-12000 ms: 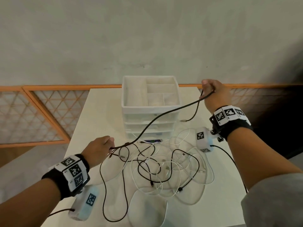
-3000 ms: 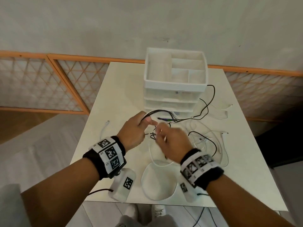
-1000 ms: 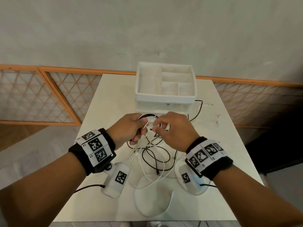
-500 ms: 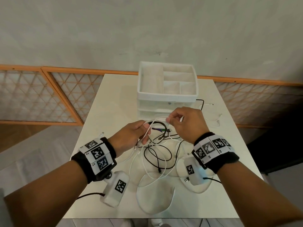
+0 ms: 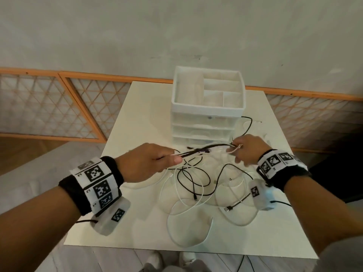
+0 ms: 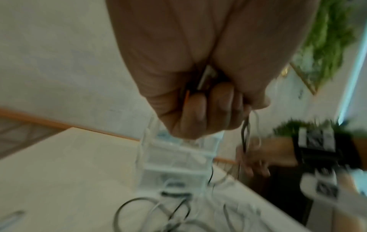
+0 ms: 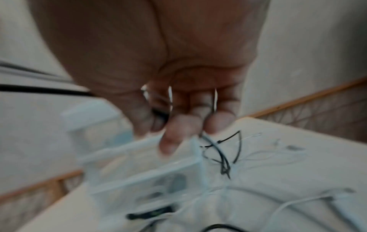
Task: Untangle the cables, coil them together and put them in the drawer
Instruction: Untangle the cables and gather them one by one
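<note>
Black + white cables lie in messy loops on desk, in front of white drawer box, drawers shut. Left hand curls tight round bunch of cable ends. Right hand pinches same strands further along. Stretch betw. hands pulled straight, prob. to line strands up for coiling. Rest of cables hang below + betw. hands.
</note>
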### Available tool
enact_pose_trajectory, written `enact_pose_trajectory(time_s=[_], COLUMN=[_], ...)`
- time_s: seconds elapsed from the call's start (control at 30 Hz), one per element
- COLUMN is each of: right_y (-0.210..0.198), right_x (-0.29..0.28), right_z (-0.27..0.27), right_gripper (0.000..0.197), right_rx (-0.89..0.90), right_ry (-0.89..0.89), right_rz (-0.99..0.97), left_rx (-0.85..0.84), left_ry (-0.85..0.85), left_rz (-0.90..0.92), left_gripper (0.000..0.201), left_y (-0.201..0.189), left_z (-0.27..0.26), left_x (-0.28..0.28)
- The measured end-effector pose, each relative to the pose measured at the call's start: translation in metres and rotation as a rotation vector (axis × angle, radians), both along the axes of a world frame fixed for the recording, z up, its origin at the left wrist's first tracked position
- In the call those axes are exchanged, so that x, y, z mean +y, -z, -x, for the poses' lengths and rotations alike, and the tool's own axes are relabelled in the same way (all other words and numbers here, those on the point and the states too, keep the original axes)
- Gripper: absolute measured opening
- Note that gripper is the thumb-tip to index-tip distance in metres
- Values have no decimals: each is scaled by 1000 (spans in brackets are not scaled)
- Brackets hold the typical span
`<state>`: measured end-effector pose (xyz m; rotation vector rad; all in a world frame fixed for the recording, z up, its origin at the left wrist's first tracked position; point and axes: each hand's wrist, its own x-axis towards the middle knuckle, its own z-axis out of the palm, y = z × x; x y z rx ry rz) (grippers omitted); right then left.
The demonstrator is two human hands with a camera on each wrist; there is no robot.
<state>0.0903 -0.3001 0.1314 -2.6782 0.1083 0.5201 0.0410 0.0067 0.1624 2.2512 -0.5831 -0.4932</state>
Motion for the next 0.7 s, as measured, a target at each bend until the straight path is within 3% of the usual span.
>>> enact_pose_trajectory(time_s=[0.1,0.13,0.2,0.27,0.3,0.37,0.47,0.6,0.7], right_y=[17,26,48,64,72,81,97,129,138], right_x=[-24,-22,-13,1,9,34,75,112,119], right_z=[1,5,19,35,44,66,94,112,116], right_gripper=[6,19,58,83,82,60,30,43,21], right_rx=[-458,-459,-231,-114,-134,-192,-107,82,51], right_ry=[264,278,203,162,146,36,-271,-511,-472], right_rz=[18,-19,-24,7,-8,-8,-37,39,114], left_rx=[79,105,133,143,185,308,356,305,297], left_ry=[81,73,-27,-140,-180,-277,-430,-526,-534], left_rz=[-472,-597,-723,-680,-619,-435,-221,-146,-38], left_gripper=[52,49,40,23,14,17,25,27,32], left_y=[39,54,80,97,102,106,101,90,88], left_z=[9,12,17,19,19,18,14,15,17], left_x=[15,18,22,24,24,22,12,0,-1])
